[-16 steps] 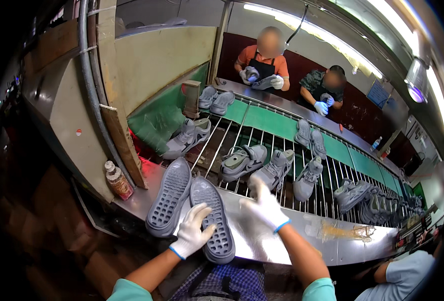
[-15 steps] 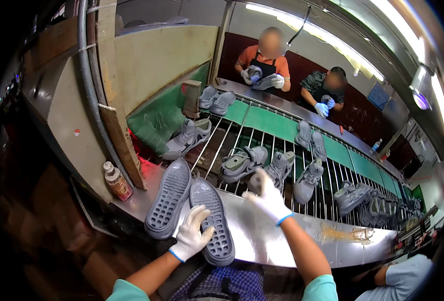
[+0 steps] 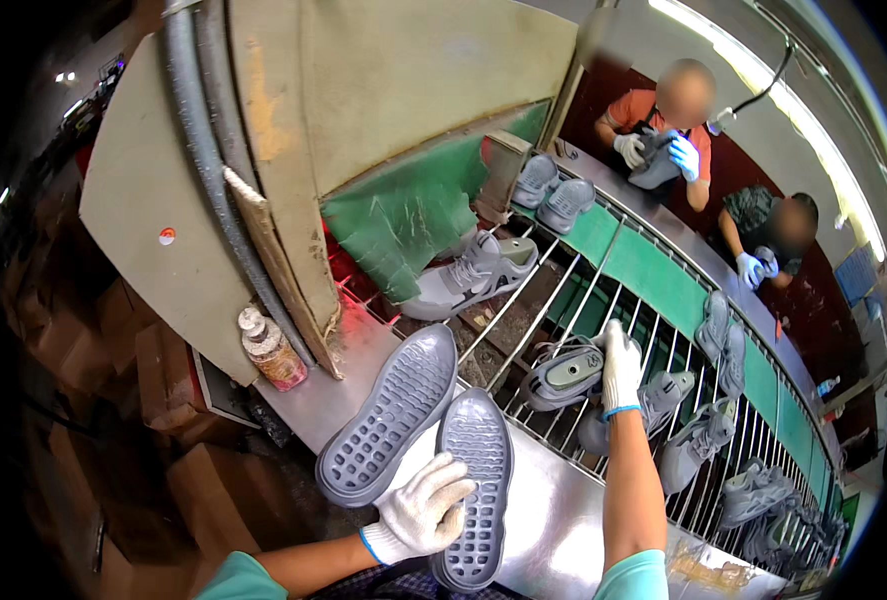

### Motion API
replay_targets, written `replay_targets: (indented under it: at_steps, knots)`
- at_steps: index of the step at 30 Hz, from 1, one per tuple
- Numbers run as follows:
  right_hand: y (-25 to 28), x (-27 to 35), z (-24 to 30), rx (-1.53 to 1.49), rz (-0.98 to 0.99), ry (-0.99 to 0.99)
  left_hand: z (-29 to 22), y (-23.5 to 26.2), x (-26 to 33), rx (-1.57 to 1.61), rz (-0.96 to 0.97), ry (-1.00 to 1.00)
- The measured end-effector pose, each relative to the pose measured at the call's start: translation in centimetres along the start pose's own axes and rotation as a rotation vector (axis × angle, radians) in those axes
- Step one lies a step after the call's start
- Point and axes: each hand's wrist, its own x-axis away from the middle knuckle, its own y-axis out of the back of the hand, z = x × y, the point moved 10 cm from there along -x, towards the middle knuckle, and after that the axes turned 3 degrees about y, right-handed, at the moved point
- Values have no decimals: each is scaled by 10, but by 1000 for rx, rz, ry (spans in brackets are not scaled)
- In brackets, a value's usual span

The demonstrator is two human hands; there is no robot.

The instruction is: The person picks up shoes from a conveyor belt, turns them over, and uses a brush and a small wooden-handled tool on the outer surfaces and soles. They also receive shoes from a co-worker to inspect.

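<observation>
My left hand (image 3: 421, 510), in a white knit glove, lies on the inner edge of the nearer grey shoe sole (image 3: 476, 455), fingers loosely bent and thumb apart. A matching sole (image 3: 393, 415) lies to its left; both are pitted with rows of square hollows, and their near ends reach past the bench edge. My right hand (image 3: 620, 368), gloved the same way, reaches over the metal rods and closes at the heel end of a grey laced shoe (image 3: 561, 378). Its fingertips are partly hidden. Another grey shoe (image 3: 663, 398) sits just right of my wrist.
The metal bench (image 3: 553, 500) borders a rod conveyor (image 3: 523, 325) carrying several grey shoes. A green flap (image 3: 403, 230) hangs at a boxed opening with a shoe (image 3: 471, 275) beneath. A bottle (image 3: 271, 348) stands left. Two co-workers handle shoe parts across the line. Cardboard boxes (image 3: 233, 490) lie lower left.
My right hand has moved forward to the grey laced shoe and closed at its heel. My left hand stays on the nearer sole. The view has turned left, and the far co-worker's hands have come together.
</observation>
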Motion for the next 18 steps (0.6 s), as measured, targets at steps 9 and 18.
replay_targets:
  at_steps: [9,18]
  knots:
    - [107,111,133,-808,-30,523,0,-8,3,-29,55,-20]
    - [147,375,136,-339,97,509,-6,-19,-4,60,201,-98]
